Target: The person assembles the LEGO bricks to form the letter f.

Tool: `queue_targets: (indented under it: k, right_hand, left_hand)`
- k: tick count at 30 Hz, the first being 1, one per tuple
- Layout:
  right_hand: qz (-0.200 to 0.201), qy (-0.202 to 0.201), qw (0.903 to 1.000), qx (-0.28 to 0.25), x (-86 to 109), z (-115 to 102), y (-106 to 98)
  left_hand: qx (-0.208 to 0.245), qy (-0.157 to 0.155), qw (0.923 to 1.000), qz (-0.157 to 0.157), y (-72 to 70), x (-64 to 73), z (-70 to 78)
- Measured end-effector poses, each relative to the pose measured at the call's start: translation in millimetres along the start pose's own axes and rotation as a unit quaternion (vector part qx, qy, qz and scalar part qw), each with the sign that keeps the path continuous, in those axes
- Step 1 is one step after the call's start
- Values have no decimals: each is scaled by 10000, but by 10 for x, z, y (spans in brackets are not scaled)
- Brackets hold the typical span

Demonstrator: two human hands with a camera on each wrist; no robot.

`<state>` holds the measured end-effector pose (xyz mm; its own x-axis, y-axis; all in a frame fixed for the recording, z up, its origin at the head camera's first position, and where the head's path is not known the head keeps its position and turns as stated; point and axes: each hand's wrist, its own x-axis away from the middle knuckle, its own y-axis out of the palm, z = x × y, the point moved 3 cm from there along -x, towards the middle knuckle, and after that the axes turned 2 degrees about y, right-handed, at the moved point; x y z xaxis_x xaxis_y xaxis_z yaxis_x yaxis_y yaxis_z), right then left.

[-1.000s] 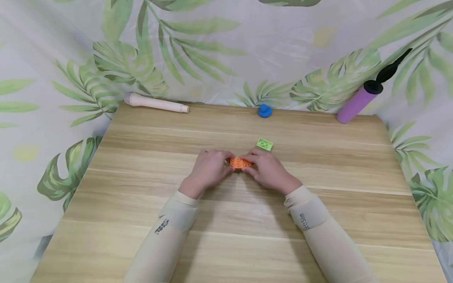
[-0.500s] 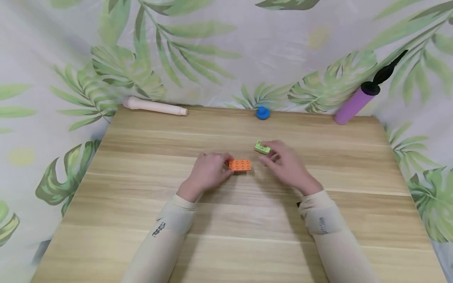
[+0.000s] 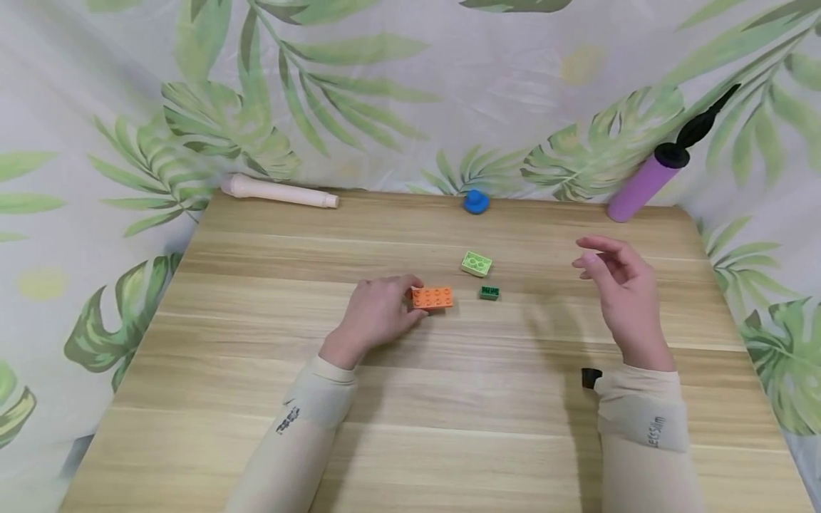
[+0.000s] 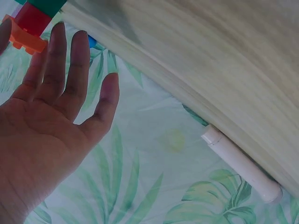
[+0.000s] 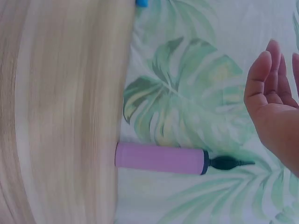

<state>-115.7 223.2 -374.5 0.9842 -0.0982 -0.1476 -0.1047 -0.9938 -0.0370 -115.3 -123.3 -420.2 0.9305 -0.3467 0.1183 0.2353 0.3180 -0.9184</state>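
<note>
Right sleeve print: the right sleeve [image 3: 641,456] is showing dark lettering reading "LetsSlim" near the cuff.
Left sleeve print: the left sleeve [image 3: 282,456] is carrying a similar dark mark, appearing too smeared for reading.
Left hand: the left hand [image 3: 378,310] is pinching the orange brick [image 3: 433,298] at its left end between thumb and finger, other fingers standing apart.
Right hand: the right hand [image 3: 625,292] is hovering well right of the bricks, fingers loosely bending and spreading, holding nothing.
Brick stack: the orange brick is sitting above a red brick [image 4: 32,18] and a green brick [image 4: 49,3], near the middle of the bench [image 3: 192,356].
Loose bricks: a dark green brick [image 3: 489,293] is lying just right of the stack, a light green brick [image 3: 477,263] behind it.
Back edge: a pale pink stick [image 3: 282,192], a blue piece [image 3: 476,201] and a purple cylinder [image 3: 644,185] are lining it, left to right.
Open room: bare wood is stretching between the dark green brick and the right hand.
</note>
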Motion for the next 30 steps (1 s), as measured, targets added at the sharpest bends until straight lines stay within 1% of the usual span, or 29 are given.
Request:
queue_targets:
  k: [3, 5, 11, 16, 21, 23, 24, 26, 27, 29, 30]
  right_hand:
    - [199, -40, 9997, -167, 21, -8, -28]
    - [228, -43, 9995, -203, 31, -6, -23]
    - [10, 17, 10000, -5, 54, 35, 40]
    - [-93, 14, 9999, 115, 55, 61, 88]
    - [-185, -7, 9997, 169, 56, 64, 128]
    - [-239, -13, 9992, 328, 51, 75, 144]
    - [-284, 0, 9983, 512, 48, 86, 155]
    - [-487, 64, 9938, 997, 33, 121, 190]
    - [-660, 108, 9881, 1383, 23, 144, 218]
    - [-1149, 233, 9695, 2152, -3, 207, 294]
    - [-1440, 299, 9573, 2491, -16, 245, 342]
  left_hand:
    - [25, -4, 10000, 31, 18, 0, -7]
    - [60, -24, 9999, 94, 26, 1, -14]
    - [176, -53, 9994, 279, 32, 14, -17]
    - [176, 6, 9993, 316, 41, 16, -22]
    - [195, -20, 9992, 346, 49, 27, -35]
    - [205, -8, 9991, 374, 46, 32, -33]
    - [211, 3, 9990, 389, 45, 33, -32]
    - [217, 27, 9989, 413, 41, 33, -27]
    - [215, 33, 9989, 423, 39, 33, -25]
    - [209, 30, 9989, 430, 34, 32, -23]
    - [201, 24, 9989, 430, 32, 31, -23]
